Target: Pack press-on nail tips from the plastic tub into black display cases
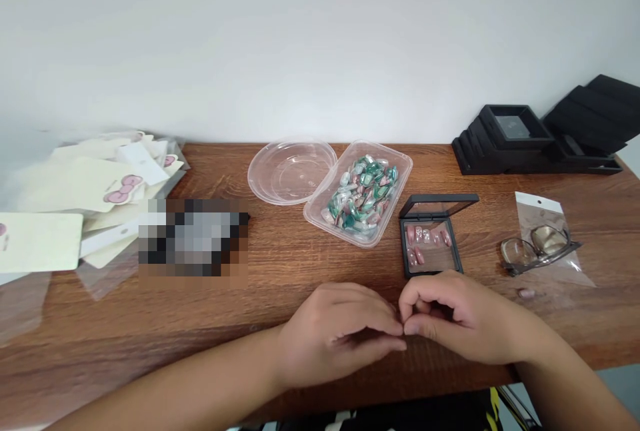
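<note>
Nails (pixel 419 236), pink and glossy, lie in an open black case (pixel 455 251) on the wooden table (pixel 280 264), several in an upper row and two below at the left. The case's lid stands raised at the back, and the right hand covers part of its front edge.

The right hand (pixel 470 318) has its thumb and forefinger brought together in a pinch just in front of the case. The left hand (pixel 340 331) meets it there, its fingertips at the right's, with a narrow gap between thumb and fingers. I cannot tell whether either hand holds anything small.

Behind the hands, a clear plastic tub (pixel 311 212) is filled with green, pink and pale nails, beside its round clear lid (pixel 293 174). To the right, glasses (pixel 537 254) rest on a clear bag (pixel 575 268), with a small pinkish piece (pixel 526 293) nearby. Stacked black cases (pixel 520 151) stand against the wall. Cards (pixel 95 184) printed with pink bows are heaped at the left, near a pixelated dark object (pixel 197 238).
</note>
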The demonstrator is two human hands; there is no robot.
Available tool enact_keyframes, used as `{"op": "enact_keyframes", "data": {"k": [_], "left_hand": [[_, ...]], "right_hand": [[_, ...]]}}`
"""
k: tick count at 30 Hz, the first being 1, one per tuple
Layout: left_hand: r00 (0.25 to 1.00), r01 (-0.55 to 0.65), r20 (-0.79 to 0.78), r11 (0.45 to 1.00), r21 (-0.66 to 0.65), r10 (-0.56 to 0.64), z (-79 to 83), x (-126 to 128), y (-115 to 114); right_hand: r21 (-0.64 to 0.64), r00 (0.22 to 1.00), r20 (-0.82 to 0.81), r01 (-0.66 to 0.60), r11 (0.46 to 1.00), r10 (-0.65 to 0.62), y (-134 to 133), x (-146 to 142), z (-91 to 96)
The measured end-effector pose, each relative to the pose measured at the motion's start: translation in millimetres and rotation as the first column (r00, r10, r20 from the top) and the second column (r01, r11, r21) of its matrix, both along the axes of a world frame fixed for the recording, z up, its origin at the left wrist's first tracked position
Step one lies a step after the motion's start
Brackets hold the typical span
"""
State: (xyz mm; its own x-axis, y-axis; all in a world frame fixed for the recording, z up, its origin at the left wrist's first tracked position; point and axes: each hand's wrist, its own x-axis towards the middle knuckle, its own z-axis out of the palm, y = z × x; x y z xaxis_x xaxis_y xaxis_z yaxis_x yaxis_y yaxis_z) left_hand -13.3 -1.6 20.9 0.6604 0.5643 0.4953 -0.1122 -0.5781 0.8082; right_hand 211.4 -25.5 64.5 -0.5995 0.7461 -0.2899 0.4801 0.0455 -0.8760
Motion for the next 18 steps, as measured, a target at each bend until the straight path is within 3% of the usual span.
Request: {"op": "enact_keyframes", "data": {"k": [4, 9, 13, 16, 18], "left_hand": [[1.000, -0.020, 0.005, 0.963, -0.269, 0.023, -0.7, 0, -6], [0.989, 0.123, 0.144, 0.725, -0.678, -0.033, -5.2, 4, -11], [0.986, 0.160, 0.159, 0.597, -0.786, -0.054, -7.5, 5, -10], [0.987, 0.160, 0.137, 0.576, -0.802, -0.083, -8.5, 6, -9], [0.990, 0.139, 0.116, 0.596, -0.791, -0.077, -8.6, 6, -9]], "right_hand": [[-0.014, 0.994, -0.098, 0.055, 0.998, -0.056, -1, -6, -3.3], [-0.052, 0.987, -0.119, 0.102, 0.993, -0.107, -2, -11, -5.0], [-0.073, 0.986, -0.107, 0.117, 0.990, -0.125, -1, -12, -4.9], [-0.074, 0.988, -0.104, 0.106, 0.992, -0.113, -2, -12, -5.4], [-0.062, 0.989, -0.093, 0.113, 0.992, -0.119, -2, -12, -6.2]]}}
